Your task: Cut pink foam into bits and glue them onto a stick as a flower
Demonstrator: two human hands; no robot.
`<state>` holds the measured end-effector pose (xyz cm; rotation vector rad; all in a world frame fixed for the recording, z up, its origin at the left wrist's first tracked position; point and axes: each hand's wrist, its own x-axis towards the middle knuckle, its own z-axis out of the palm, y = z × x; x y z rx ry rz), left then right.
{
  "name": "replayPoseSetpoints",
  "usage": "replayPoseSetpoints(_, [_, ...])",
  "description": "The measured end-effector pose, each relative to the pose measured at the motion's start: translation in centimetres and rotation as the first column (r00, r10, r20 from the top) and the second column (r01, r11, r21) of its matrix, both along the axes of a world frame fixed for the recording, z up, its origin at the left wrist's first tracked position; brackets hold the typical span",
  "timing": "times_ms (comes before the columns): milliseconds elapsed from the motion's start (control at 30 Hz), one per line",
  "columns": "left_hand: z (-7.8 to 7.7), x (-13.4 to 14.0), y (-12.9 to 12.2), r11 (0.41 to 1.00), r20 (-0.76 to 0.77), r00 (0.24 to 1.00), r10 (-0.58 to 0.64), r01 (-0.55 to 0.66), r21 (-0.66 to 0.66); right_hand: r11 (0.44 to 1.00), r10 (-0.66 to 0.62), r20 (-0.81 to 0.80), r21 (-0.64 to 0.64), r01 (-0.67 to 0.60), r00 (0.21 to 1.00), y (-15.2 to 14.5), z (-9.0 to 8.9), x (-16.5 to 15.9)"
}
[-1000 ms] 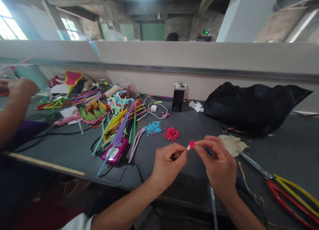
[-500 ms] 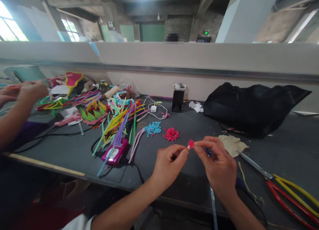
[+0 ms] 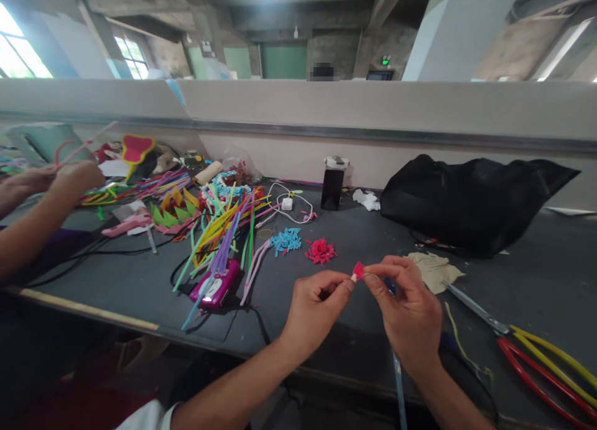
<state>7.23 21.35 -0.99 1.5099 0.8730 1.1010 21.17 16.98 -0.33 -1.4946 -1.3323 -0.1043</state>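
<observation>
Just above the front of the dark table, a small bright pink piece with a pale end (image 3: 358,270) is pinched between my two hands. My left hand (image 3: 319,306) is closed, thumb and forefinger on the pale end. From the other side, my right hand (image 3: 405,309) grips the pink part between thumb and fingertips, its other fingers loosely curled. Beyond my hands lie a heap of short pink pieces (image 3: 321,251) and a heap of short blue pieces (image 3: 286,241). Behind my right hand there is a dark blue object, mostly hidden.
Scissors (image 3: 508,330) with red and yellow handles lie at right, by a beige cloth (image 3: 433,271) and a black bag (image 3: 471,206). Pipe cleaners (image 3: 226,231) overlap a purple device (image 3: 217,287). A dark bottle (image 3: 333,184) stands behind. At left, a co-worker's hands (image 3: 77,178) hold a pipe cleaner.
My hands keep the same pinch on the pink piece, barely shifting. The co-worker's hands have moved right, and a pale pink strip now sticks up from them.
</observation>
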Motion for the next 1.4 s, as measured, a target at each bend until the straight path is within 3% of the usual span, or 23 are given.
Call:
replayPoseSetpoints(333, [-0.1, 0.0, 0.1, 0.997, 0.05, 0.998, -0.033, 0.036, -0.064, 1.0, 0.005, 0.008, 0.025, -0.005, 1.0, 0.0, 0.1, -0.3])
replayPoseSetpoints(700, [0.1, -0.2, 0.4, 0.923, 0.266, 0.955, -0.133, 0.217, -0.318, 0.979, 0.047, -0.124, 0.203, -0.021, 0.991, -0.6, 0.1, 0.4])
replayPoseSetpoints(933, [0.3, 0.0, 0.6, 0.899, 0.308, 0.941, -0.142, 0.253, -0.358, 0.98, 0.044, -0.043, 0.194, -0.035, 0.998, -0.6, 0.1, 0.6])
replayPoseSetpoints(1100, [0.2, 0.0, 0.5, 0.905, 0.315, 0.94, -0.133, 0.245, -0.347, 0.977, 0.09, -0.027, 0.196, -0.083, 0.996, -0.6, 0.1, 0.5])
replayPoseSetpoints(1267, [0.3, -0.3, 1.0, 0.922, 0.324, 0.941, -0.101, 0.21, -0.324, 0.981, 0.034, 0.093, 0.186, -0.051, 0.995, -0.1, 0.0, 0.7])
replayPoseSetpoints(1400, [0.6, -0.8, 1.8, 0.95, 0.37, 0.929, -0.013, 0.127, -0.286, 0.996, 0.073, 0.187, 0.028, -0.08, 0.98, 1.3, -1.3, 1.5])
